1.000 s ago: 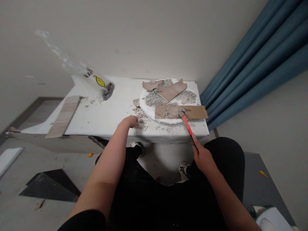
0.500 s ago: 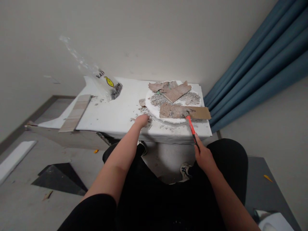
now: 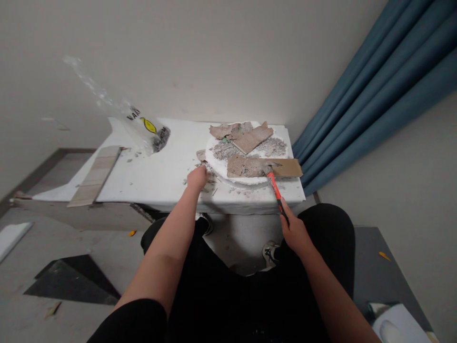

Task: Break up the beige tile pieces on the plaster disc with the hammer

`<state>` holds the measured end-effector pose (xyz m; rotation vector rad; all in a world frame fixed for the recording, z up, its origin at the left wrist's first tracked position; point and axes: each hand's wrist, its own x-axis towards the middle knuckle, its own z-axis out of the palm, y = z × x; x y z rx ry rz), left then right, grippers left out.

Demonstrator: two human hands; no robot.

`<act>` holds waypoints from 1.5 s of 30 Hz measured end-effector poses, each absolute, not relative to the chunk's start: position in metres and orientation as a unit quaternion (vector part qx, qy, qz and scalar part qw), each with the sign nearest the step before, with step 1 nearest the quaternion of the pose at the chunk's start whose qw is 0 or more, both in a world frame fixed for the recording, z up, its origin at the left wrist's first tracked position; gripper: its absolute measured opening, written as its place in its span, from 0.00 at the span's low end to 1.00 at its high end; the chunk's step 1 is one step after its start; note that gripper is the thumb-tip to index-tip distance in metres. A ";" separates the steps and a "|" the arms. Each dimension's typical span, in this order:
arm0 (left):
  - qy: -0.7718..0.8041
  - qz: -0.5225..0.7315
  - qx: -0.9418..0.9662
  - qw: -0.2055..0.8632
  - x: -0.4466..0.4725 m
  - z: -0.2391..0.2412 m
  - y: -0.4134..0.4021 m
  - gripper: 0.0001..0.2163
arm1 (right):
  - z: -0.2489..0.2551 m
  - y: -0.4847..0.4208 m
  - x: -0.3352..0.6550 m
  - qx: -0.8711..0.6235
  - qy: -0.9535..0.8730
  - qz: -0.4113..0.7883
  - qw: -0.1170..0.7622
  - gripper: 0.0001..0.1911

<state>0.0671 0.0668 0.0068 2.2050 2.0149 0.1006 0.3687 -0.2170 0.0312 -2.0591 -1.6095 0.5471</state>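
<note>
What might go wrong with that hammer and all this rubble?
The plank juts past the round white slab, so a blow from the hammer in the right hand might tip it. Gray crumbs on the slab could scatter. The left hand, close to broken fragments, may get scratched.

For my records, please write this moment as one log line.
right hand: grips hammer; hammer head: over board strip; left hand: near loose fragment

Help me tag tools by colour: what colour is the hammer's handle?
Red-orange and black: the hammer's handle shows best in the head view.
</note>
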 end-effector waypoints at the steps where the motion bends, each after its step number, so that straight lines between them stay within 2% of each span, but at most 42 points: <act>1: 0.689 0.087 0.715 0.080 0.067 0.013 0.068 0.13 | 0.031 -0.217 0.369 -0.750 -0.584 0.204 0.235 0.33; 4: 0.665 0.255 0.691 0.127 0.078 0.030 0.067 0.14 | 0.033 -0.217 0.368 -0.744 -0.581 0.215 0.249 0.33; 6: 0.607 0.321 0.700 0.199 0.097 0.037 0.063 0.10 | 0.033 -0.216 0.368 -0.745 -0.578 0.219 0.251 0.33; 8: 0.551 0.338 0.706 0.290 0.123 0.040 0.056 0.06 | 0.034 -0.216 0.368 -0.748 -0.574 0.222 0.248 0.33; 10: 0.508 0.334 0.700 0.374 0.151 0.040 0.049 0.07 | 0.034 -0.216 0.368 -0.747 -0.574 0.226 0.250 0.33; 14: 0.426 0.324 0.656 0.533 0.189 0.038 0.040 0.14 | 0.034 -0.217 0.368 -0.741 -0.576 0.230 0.257 0.33; 16: 0.400 0.317 0.652 0.560 0.197 0.038 0.041 0.19 | 0.034 -0.217 0.368 -0.742 -0.573 0.233 0.258 0.33; 18: 0.405 0.315 0.678 0.527 0.200 0.037 0.045 0.17 | 0.035 -0.217 0.368 -0.741 -0.571 0.238 0.260 0.33; 21: 0.417 0.306 0.752 0.409 0.201 0.035 0.052 0.09 | 0.036 -0.217 0.368 -0.737 -0.572 0.245 0.265 0.33; 24: 0.406 0.286 0.800 0.337 0.202 0.031 0.054 0.13 | 0.035 -0.217 0.369 -0.737 -0.569 0.252 0.265 0.33; 29: 0.422 0.263 0.797 0.342 0.205 0.026 0.052 0.08 | 0.033 -0.217 0.370 -0.734 -0.566 0.258 0.273 0.32; 36: 0.407 0.251 0.818 0.320 0.206 0.025 0.053 0.13 | 0.036 -0.217 0.369 -0.730 -0.564 0.269 0.277 0.33; 45: 0.413 0.244 0.819 0.314 0.208 0.023 0.054 0.12 | 0.036 -0.217 0.369 -0.733 -0.570 0.253 0.273 0.32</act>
